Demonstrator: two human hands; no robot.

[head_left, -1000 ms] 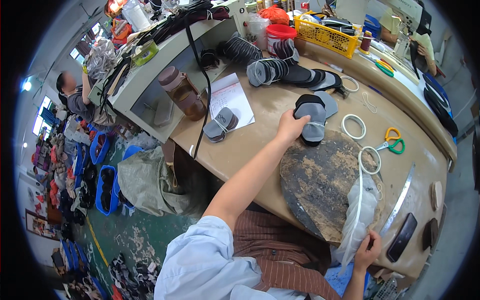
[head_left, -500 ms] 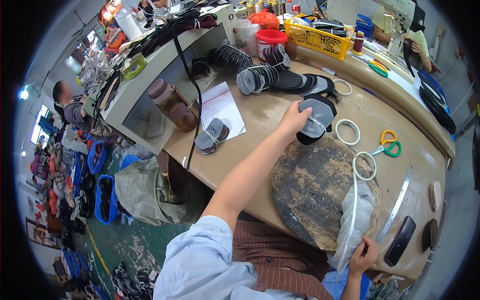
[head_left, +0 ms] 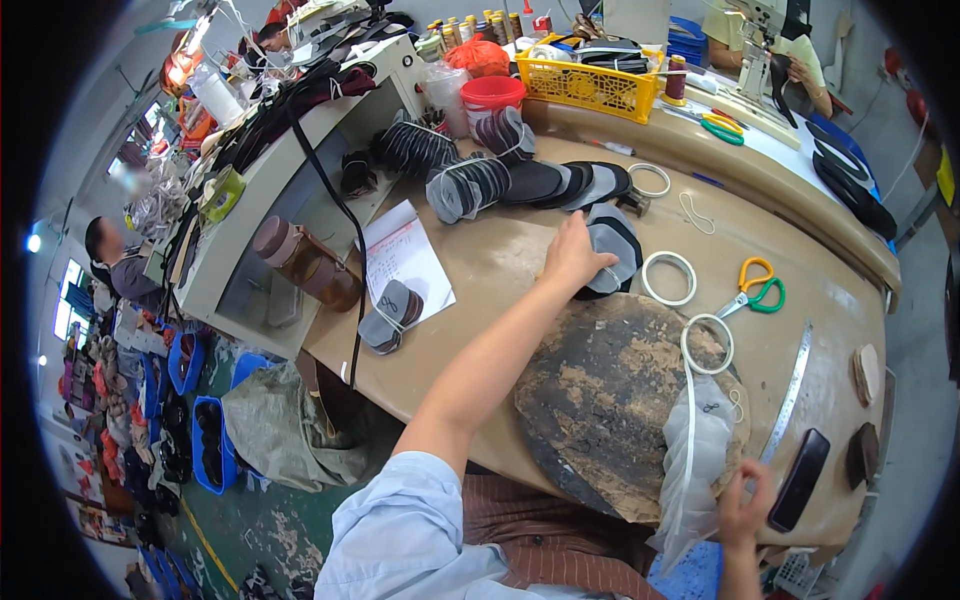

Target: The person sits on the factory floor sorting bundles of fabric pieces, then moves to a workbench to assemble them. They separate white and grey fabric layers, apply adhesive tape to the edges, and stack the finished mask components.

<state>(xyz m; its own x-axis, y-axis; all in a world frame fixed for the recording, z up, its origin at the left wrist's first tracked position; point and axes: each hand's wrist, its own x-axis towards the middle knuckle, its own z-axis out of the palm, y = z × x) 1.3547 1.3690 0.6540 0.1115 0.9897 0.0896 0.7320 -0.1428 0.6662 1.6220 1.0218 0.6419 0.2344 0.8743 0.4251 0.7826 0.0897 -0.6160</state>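
Note:
My left hand (head_left: 577, 258) closes on a tied bundle of grey and black rounded pieces (head_left: 615, 243), thumb toward me, just beyond the round worn board (head_left: 600, 400). Stacked translucent white sheets (head_left: 692, 450) lie on the board's right side and hang over the table's front edge. A white strip runs along them from a white tape roll (head_left: 707, 343). Beside the sheets, my right hand (head_left: 745, 503) is closed, its fingers curled and thumb near the index finger. Whether anything small is pinched there is hidden.
Right of the board lie scissors (head_left: 752, 287), a metal ruler (head_left: 792, 390) and a phone (head_left: 800, 480). Another tape roll (head_left: 668, 278) sits behind. To the left are a small tied stack (head_left: 391, 316), paper (head_left: 410, 255) and a brown bottle (head_left: 308, 265). More stacked pieces (head_left: 465, 190) stand farther back.
My right hand has come away from the sheets' edge, its fingers curling. My left hand has turned and shifted slightly with the bundle, which now shows more of its black layers. The view has shifted a little.

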